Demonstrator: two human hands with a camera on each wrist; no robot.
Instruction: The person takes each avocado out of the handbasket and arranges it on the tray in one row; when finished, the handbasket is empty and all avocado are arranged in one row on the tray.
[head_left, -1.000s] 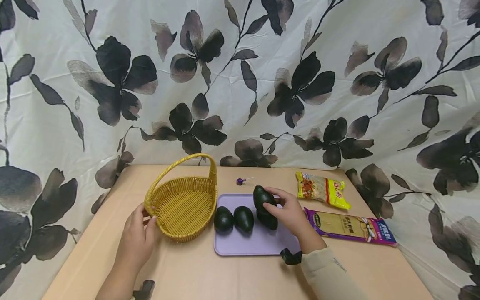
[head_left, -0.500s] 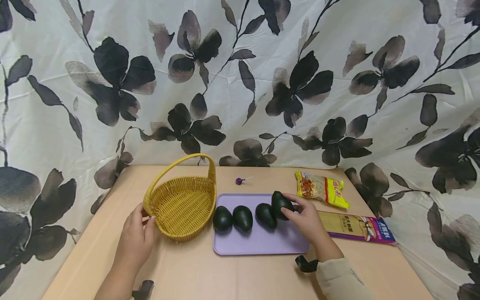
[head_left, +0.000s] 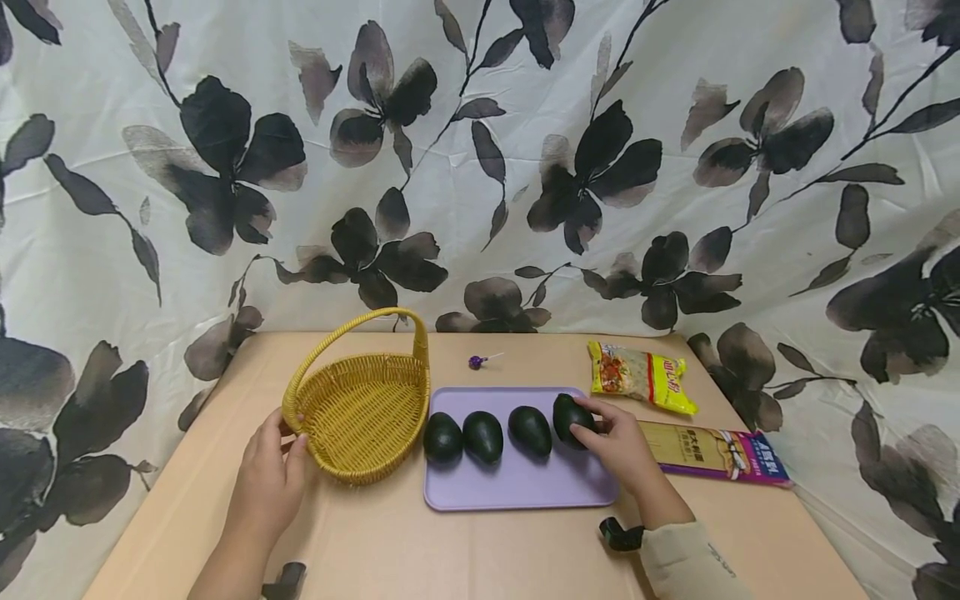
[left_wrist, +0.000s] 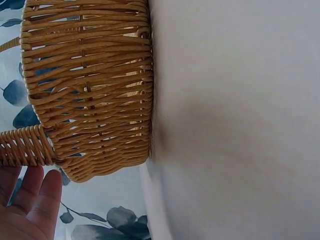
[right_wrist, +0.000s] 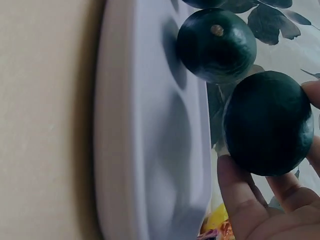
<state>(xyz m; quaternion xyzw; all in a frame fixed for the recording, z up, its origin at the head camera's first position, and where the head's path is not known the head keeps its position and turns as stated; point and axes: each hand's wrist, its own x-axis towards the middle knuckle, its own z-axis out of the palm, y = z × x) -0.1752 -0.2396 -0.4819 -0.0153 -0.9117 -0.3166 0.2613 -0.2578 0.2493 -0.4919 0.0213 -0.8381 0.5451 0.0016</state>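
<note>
A yellow wicker basket (head_left: 360,417) with a tall handle stands left of a lilac tray (head_left: 517,492). My left hand (head_left: 266,483) holds the basket at the lower left end of its handle; in the left wrist view, the fingers (left_wrist: 45,200) touch the wrapped handle (left_wrist: 25,146). Three dark green avocados, the left (head_left: 443,439), middle (head_left: 483,438) and right (head_left: 529,432), lie in a row on the tray. Over the tray's right part, my right hand (head_left: 618,446) grips a fourth avocado (head_left: 572,421). The right wrist view shows this avocado (right_wrist: 268,123) raised off the tray (right_wrist: 165,200).
Behind the tray lies a small purple lollipop (head_left: 477,362). A yellow food packet (head_left: 643,377) is at the back right, and a long purple-edged noodle packet (head_left: 716,452) lies right of the tray, partly behind my right hand. A floral cloth (head_left: 480,167) hangs behind the table (head_left: 420,554).
My right hand has carried its avocado rightward and lower, from over the third avocado to the tray's right side. The left hand stays at the basket handle.
</note>
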